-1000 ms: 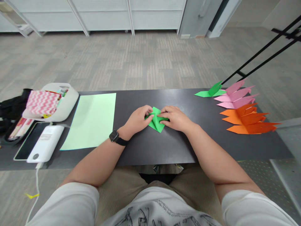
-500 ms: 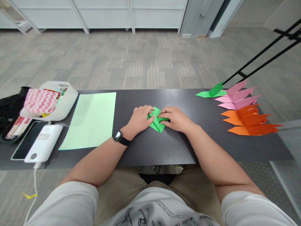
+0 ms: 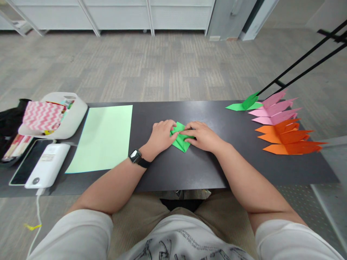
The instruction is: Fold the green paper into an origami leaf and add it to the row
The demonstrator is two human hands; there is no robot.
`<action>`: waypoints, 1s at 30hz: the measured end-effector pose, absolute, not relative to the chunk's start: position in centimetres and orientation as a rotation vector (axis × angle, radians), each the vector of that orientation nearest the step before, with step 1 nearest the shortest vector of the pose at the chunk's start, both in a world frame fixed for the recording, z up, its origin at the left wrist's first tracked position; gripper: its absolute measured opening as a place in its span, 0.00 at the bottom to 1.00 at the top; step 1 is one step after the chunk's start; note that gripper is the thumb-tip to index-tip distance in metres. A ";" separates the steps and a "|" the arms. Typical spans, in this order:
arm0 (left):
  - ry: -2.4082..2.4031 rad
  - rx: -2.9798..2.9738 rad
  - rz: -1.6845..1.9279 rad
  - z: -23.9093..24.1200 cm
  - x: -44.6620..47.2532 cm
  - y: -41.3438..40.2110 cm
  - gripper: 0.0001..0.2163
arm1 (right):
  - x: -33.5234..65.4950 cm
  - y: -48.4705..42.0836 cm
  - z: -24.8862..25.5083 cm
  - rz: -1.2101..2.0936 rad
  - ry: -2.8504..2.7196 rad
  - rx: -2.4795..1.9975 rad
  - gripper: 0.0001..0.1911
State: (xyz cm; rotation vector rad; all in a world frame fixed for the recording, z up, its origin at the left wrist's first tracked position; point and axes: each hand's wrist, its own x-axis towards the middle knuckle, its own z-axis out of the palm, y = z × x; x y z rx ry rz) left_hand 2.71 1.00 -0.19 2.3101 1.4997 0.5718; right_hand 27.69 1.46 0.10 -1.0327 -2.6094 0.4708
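A small folded piece of green paper [image 3: 181, 142] lies on the dark table [image 3: 189, 166], straight in front of me. My left hand [image 3: 161, 135] pins its left side with curled fingers, and a black watch sits on that wrist. My right hand [image 3: 202, 135] presses on its right side, fingertips pinched over the top fold. Both hands meet over the paper's upper edge, which they partly hide.
A pale green sheet [image 3: 104, 138] lies flat to the left. Further left are a white tray of patterned papers [image 3: 54, 115], a phone [image 3: 24, 167] and a white power bank [image 3: 47, 165]. Folded green [image 3: 244, 104], pink [image 3: 273, 108] and orange [image 3: 290, 139] paper shapes lie at the right end.
My hands have barely moved on the green paper. The view has drifted slightly to the right, so the things on the left sit nearer the frame's edge.
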 end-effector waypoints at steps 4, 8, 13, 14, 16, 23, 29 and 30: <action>1.510 2.252 0.598 -0.3 2.6 1.3 0.09 | 27.8 1.4 0.5 0.495 -2.598 -1.049 0.18; 1.517 2.215 0.603 -0.2 2.6 1.6 0.10 | 27.7 1.4 0.7 0.501 -2.596 -1.036 0.15; 1.525 2.217 0.596 -0.1 2.7 1.7 0.10 | 27.7 1.4 0.6 0.481 -2.607 -1.036 0.17; 1.526 2.220 0.597 -0.2 2.7 1.7 0.10 | 27.7 1.4 0.5 0.477 -2.611 -1.033 0.17; 1.527 2.225 0.600 -0.2 2.7 1.7 0.10 | 27.7 1.3 0.4 0.468 -2.619 -1.027 0.18; 1.529 2.239 0.585 -0.4 2.8 1.7 0.10 | 27.7 1.5 0.1 0.445 -2.645 -1.024 0.18; 1.513 2.330 0.585 0.4 2.3 0.9 0.08 | 27.7 1.4 0.1 0.461 -2.645 -1.027 0.17; 1.509 2.373 0.582 0.7 2.1 0.6 0.08 | 27.7 1.4 0.2 0.456 -2.647 -1.028 0.16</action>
